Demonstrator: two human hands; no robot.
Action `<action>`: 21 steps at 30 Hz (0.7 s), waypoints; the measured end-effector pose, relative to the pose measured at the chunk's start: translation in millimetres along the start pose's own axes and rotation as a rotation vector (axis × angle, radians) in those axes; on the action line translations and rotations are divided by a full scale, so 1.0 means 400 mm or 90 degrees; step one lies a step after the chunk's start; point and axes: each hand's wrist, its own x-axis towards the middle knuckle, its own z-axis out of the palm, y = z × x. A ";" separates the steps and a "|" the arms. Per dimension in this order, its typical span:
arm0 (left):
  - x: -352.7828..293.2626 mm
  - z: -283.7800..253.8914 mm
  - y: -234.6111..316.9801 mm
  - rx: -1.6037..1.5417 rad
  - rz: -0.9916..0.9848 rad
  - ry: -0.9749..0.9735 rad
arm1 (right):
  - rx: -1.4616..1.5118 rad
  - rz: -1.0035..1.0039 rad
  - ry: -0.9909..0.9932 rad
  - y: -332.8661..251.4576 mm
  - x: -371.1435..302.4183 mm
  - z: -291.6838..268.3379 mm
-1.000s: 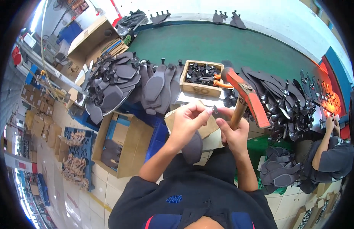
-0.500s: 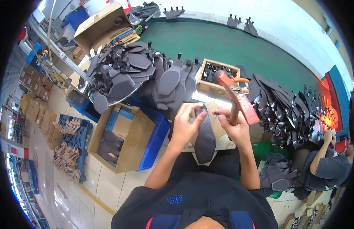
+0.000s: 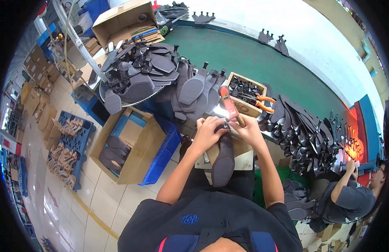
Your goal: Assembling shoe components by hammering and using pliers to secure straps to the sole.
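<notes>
A dark grey shoe sole point(image 3: 223, 164) extends toward me over a pale work block point(image 3: 243, 161). My left hand point(image 3: 208, 135) is closed around its far end, with thumb and fingers at the narrow heel. The right hand point(image 3: 250, 133) keeps a hammer tucked in it; the wooden handle point(image 3: 241, 121) shows above the fingers, and the red hammer head point(image 3: 230, 105) points away from me. Thumb and index fingertip of that hand meet at the heel tip beside the left fingers. Whether they pinch a small piece there is too small to tell.
Beyond my hands stands a wooden box point(image 3: 256, 112) of small black parts, with orange-handled pliers point(image 3: 266, 103) on it. Heeled soles are piled at left point(image 3: 140, 87) and right point(image 3: 301, 130). A carton point(image 3: 154, 145) sits in a blue crate point(image 3: 171, 140). A co-worker point(image 3: 349, 197) works at right.
My right hand has come in to the heel tip, so both hands' fingertips now meet there. The hammer head has swung left, and the view has shifted slightly.
</notes>
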 end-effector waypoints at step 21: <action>0.004 0.003 -0.008 -0.279 -0.017 0.038 | -0.192 -0.181 0.000 -0.043 -0.028 0.003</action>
